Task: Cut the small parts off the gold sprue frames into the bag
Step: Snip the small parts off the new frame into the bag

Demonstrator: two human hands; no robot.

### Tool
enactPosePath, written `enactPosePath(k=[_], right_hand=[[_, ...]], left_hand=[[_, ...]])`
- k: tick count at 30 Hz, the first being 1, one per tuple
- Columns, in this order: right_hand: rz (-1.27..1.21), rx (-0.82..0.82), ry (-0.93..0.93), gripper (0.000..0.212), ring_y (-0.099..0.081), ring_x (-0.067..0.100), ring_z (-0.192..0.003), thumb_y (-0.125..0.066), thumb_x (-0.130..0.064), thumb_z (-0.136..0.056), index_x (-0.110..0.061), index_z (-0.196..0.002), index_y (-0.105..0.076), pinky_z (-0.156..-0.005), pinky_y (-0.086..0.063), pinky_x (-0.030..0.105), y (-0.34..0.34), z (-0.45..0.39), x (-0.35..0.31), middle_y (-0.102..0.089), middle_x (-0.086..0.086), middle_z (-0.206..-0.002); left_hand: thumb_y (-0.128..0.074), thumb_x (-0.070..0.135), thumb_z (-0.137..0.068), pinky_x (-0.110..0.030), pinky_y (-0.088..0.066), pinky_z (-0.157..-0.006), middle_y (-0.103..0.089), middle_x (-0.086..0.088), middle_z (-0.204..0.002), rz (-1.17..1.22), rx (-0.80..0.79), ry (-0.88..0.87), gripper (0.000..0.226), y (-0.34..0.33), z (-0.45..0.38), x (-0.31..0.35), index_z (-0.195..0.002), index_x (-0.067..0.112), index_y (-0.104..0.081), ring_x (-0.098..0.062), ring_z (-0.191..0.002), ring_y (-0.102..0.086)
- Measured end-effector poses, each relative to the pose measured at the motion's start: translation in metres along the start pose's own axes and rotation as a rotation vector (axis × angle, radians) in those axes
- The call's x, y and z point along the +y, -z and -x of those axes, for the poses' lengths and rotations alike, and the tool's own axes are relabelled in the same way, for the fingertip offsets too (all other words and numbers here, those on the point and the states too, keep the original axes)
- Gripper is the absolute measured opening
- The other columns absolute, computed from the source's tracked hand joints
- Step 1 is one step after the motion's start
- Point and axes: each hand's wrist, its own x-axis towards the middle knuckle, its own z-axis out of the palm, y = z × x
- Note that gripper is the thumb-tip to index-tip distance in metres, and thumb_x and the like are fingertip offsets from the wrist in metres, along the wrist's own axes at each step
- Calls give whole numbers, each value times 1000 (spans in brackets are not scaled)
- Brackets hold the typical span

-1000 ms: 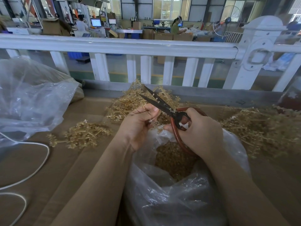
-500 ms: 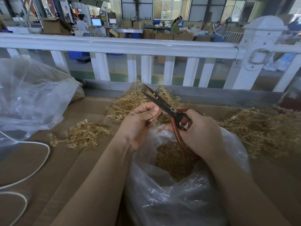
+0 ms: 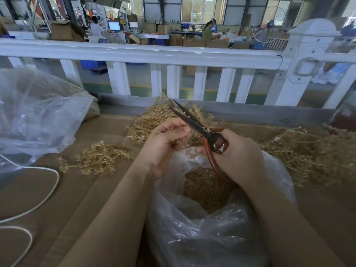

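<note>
Right hand (image 3: 237, 153) grips the red loop handles of the scissors (image 3: 194, 123), fingers curled through and around them. Blades are slightly apart, long axis running up and away to the left from that hand, tips out over the far sprue pile (image 3: 154, 116).

Left hand (image 3: 167, 139) sits just left of the blades, nearly touching them, fingers curled and pinched on something small. Judging by the gold bits at the fingertips it's a sprue frame piece, but the hand hides most of it, so I can't tell its length or which way it lies.

Bag (image 3: 212, 237) is directly below both hands, mouth open, cut gold parts (image 3: 204, 185) already heaped inside. Anything snipped at the blades should drop straight in.

Key relation: the held piece lies left of the blades and the blade throat sits between the two hands. Left hand is the nearer one, so it feeds the piece rightward into the open blades, across their axis, and the right hand just closes.

More uncut sprue: big pile (image 3: 308, 151) right of the right hand, small clump (image 3: 96, 158) well left of the left hand.
</note>
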Motion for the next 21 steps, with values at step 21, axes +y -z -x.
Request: enactPosePath(k=[21], right_hand=[[-65,-67,-28,73,-49,-4,-61,-36,-101,-62,-38,-90,-59,-56,-37,13,2,0,2,-55,-24,-66]], left_hand=[[-57,5,-92,-25,-46,-80,-63,-3,-79,-81,-7,-251,7,5,-6,-10,-95,-1,-56,-14,-74,-55]])
